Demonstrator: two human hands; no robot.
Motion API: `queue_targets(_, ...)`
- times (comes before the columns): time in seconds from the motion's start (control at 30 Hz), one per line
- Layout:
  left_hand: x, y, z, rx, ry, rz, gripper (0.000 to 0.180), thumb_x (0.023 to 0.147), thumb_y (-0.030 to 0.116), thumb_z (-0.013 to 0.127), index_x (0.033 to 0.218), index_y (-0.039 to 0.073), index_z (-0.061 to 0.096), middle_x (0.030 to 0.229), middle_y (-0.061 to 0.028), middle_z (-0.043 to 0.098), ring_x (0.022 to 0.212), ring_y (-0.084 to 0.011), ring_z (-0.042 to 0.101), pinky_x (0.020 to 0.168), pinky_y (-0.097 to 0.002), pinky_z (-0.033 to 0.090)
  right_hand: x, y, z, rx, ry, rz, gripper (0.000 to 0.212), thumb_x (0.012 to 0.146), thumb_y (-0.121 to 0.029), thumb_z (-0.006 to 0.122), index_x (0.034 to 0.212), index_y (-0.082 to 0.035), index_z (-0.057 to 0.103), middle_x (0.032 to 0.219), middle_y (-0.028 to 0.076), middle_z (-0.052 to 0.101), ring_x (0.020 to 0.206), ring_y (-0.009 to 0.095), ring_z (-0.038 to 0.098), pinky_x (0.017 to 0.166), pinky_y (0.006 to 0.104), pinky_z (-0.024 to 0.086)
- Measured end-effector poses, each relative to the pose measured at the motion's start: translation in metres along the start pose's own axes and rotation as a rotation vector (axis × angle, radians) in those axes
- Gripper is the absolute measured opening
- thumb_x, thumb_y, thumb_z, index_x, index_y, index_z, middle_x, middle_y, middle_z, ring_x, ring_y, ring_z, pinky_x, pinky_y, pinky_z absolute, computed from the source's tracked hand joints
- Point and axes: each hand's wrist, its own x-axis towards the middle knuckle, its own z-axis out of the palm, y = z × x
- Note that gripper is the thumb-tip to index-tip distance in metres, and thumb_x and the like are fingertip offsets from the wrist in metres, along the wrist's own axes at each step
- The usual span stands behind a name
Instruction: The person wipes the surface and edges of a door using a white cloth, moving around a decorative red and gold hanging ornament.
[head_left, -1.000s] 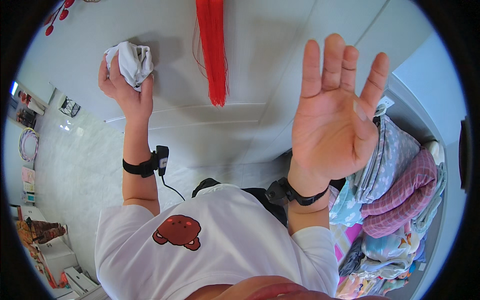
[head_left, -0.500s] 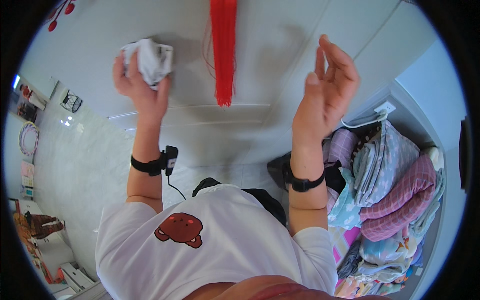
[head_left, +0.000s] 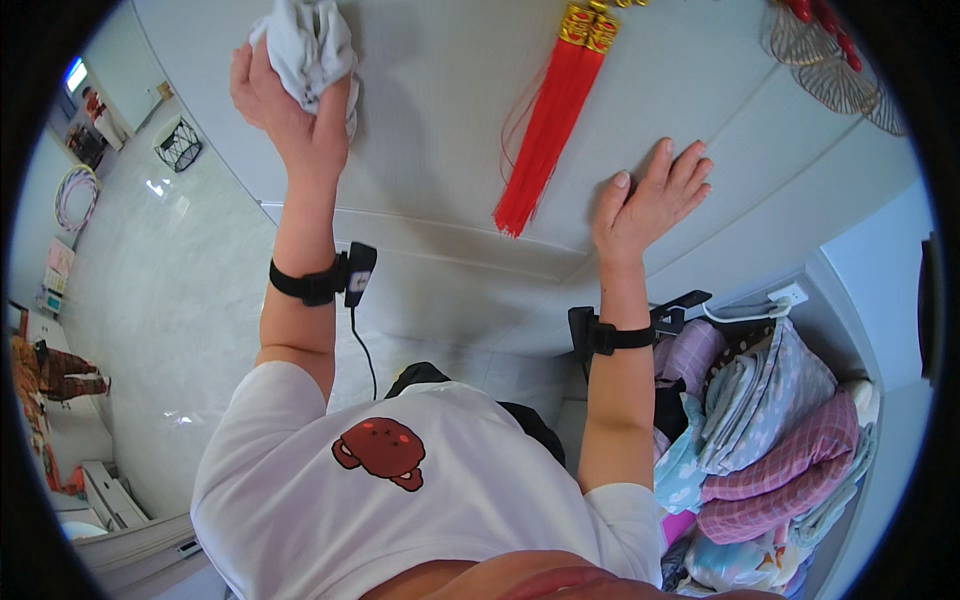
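Note:
My left hand (head_left: pixel 285 105) is raised high and grips a crumpled white cloth (head_left: pixel 310 45), pressing it against a pale grey door panel (head_left: pixel 440 130). My right hand (head_left: pixel 650 200) lies flat on the same panel with fingers spread, holding nothing. Between the two hands hangs a red tassel (head_left: pixel 545 135) with a gold cap. Both wrists wear black bands.
A stack of folded pink, lilac and pale blue bedding (head_left: pixel 770 440) sits at the lower right. A white wall socket with a cable (head_left: pixel 785 297) is above it. Glossy pale floor tiles (head_left: pixel 150 280) spread to the left, with a wire basket (head_left: pixel 180 145) and a hoop (head_left: pixel 75 195).
My right hand has gone from open in the air to flat on the door panel. My left hand has carried the cloth higher up the panel.

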Motion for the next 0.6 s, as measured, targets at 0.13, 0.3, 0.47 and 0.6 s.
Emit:
queue_targets(0.13, -0.018, 0.010, 0.010, 0.049, 0.050, 0.042, 0.077, 0.066, 0.024, 0.069, 0.135, 0.004, 0.040, 0.135, -0.0223, 0.034, 0.126, -0.0393, 0.027, 0.104, -0.0491, 0.016, 0.001, -0.001, -0.003, -0.028, 0.006, 0.014, 0.059, 0.084, -0.027, 0.048, 0.140, -0.009, 0.039, 0.149, 0.024, 0.025, 0.140, 0.042, 0.014, 0.109, 0.0598, 0.005)
queue_targets(0.3, -0.099, 0.031, -0.001, 0.080, -0.326, 0.249, 0.072, 0.065, 0.031, 0.071, 0.130, 0.010, 0.049, 0.136, -0.0189, 0.039, 0.130, -0.0368, 0.029, 0.105, -0.0564, 0.011, 0.001, -0.002, -0.002, -0.031, 0.008, 0.009, 0.056, 0.086, -0.026, 0.046, 0.139, -0.009, 0.039, 0.149, 0.024, 0.025, 0.140, 0.041, 0.015, 0.109, 0.0588, 0.005)
queue_targets(0.47, -0.057, -0.010, -0.016, 0.063, -0.224, 0.201, 0.070, 0.065, 0.028, 0.070, 0.129, 0.010, 0.050, 0.137, -0.0186, 0.038, 0.129, -0.0371, 0.029, 0.105, -0.0545, 0.015, 0.002, -0.001, -0.003, -0.064, 0.019, -0.024, 0.056, 0.088, -0.027, 0.044, 0.140, -0.009, 0.038, 0.149, 0.024, 0.024, 0.140, 0.041, 0.014, 0.109, 0.0582, 0.005)
queue_targets(0.6, -0.004, -0.034, -0.018, -0.020, 0.082, -0.097, 0.075, 0.070, 0.024, 0.067, 0.134, -0.001, 0.037, 0.135, -0.0240, 0.035, 0.127, -0.0409, 0.026, 0.107, -0.0502, 0.019, -0.001, 0.002, -0.002, -0.059, 0.028, -0.019, 0.056, 0.088, -0.028, 0.043, 0.141, -0.011, 0.036, 0.150, 0.024, 0.023, 0.140, 0.042, 0.014, 0.109, 0.0588, 0.006)
